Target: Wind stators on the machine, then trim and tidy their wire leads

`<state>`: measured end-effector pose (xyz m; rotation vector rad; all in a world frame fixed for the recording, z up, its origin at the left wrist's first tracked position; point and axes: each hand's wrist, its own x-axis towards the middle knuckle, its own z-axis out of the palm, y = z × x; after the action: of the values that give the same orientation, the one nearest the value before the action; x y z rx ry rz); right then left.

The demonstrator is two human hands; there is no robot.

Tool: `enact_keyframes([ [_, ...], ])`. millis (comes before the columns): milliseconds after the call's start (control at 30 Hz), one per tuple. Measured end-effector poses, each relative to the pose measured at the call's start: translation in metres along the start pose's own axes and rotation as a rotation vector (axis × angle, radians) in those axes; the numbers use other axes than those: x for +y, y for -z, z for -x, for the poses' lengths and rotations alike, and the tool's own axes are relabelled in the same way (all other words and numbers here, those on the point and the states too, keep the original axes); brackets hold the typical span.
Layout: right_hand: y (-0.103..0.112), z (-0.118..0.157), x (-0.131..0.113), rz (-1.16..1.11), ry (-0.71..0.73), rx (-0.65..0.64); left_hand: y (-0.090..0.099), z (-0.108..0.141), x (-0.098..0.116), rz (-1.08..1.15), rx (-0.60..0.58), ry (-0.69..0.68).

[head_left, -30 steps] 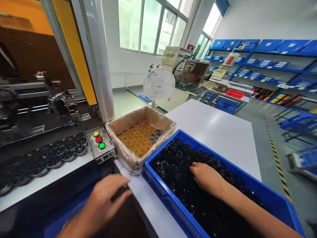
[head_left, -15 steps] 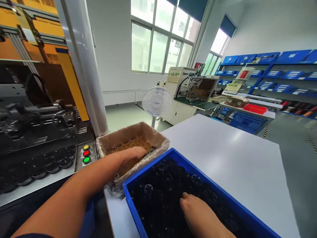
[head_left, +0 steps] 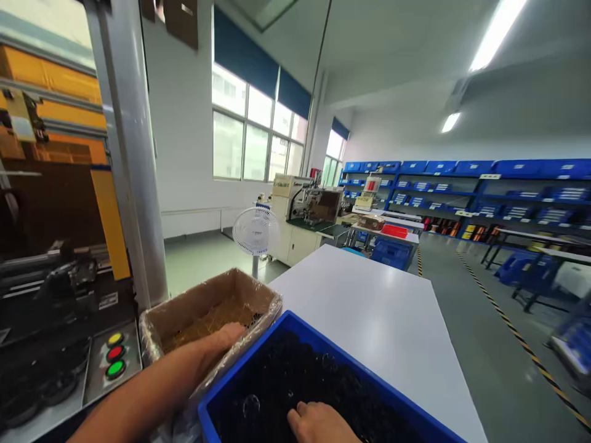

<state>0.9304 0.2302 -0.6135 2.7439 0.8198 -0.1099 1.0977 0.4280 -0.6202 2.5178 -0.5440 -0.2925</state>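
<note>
My left hand (head_left: 232, 334) reaches over the near rim into a plastic-lined cardboard box (head_left: 184, 303) that holds amber-coloured, lattice-like parts. Its fingertips are hidden down among them. To the right, my right hand (head_left: 318, 421) rests on dark round parts (head_left: 295, 363) heaped in a blue bin (head_left: 339, 362). Its fingers are bent downward into the dark heap, and what they touch or hold cannot be made out. A clear ring-like part (head_left: 251, 405) lies on the heap, left of my right hand.
A machine with a button panel (head_left: 133, 355) and a grey post (head_left: 132, 154) stands at the left. The blue bin sits on a white table (head_left: 360, 295). Beyond it are a white fan (head_left: 255, 231), another machine (head_left: 289, 212) and blue shelving (head_left: 471, 184).
The view has swung up and to the right, so the box, bin and hands appear lower and further left. Both hands remain in their containers.
</note>
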Motion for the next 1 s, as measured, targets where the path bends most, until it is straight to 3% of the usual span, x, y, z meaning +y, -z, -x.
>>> enact_keyframes([
  [167,-0.014,-0.014,0.003,-0.011,-0.045,0.102,0.051,0.022,0.017,-0.050,0.123,-0.065],
  [233,-0.008,-0.008,0.001,-0.053,-0.047,0.137,0.068,0.039,0.015,0.010,0.176,-0.101],
  [300,0.003,0.002,-0.001,-0.124,-0.028,0.171,0.074,0.066,0.009,0.102,0.206,-0.114],
  [367,0.017,0.009,-0.003,-0.233,-0.002,0.249,0.066,0.102,0.003,0.279,0.220,-0.099],
  [500,0.039,0.013,-0.014,-0.563,0.183,0.714,0.024,0.175,0.013,1.017,0.294,-0.056],
  [567,0.047,0.016,-0.025,-0.716,0.295,0.873,0.004,0.199,0.024,1.252,0.338,-0.026],
  [667,0.058,0.025,-0.047,-0.861,0.354,0.920,-0.014,0.219,0.037,1.366,0.346,0.041],
  [767,0.066,0.034,-0.064,-0.926,0.346,0.922,-0.021,0.230,0.045,1.428,0.263,0.074],
  [1000,0.066,0.036,-0.082,-0.900,0.421,0.963,-0.028,0.249,0.057,1.575,0.125,0.006],
])
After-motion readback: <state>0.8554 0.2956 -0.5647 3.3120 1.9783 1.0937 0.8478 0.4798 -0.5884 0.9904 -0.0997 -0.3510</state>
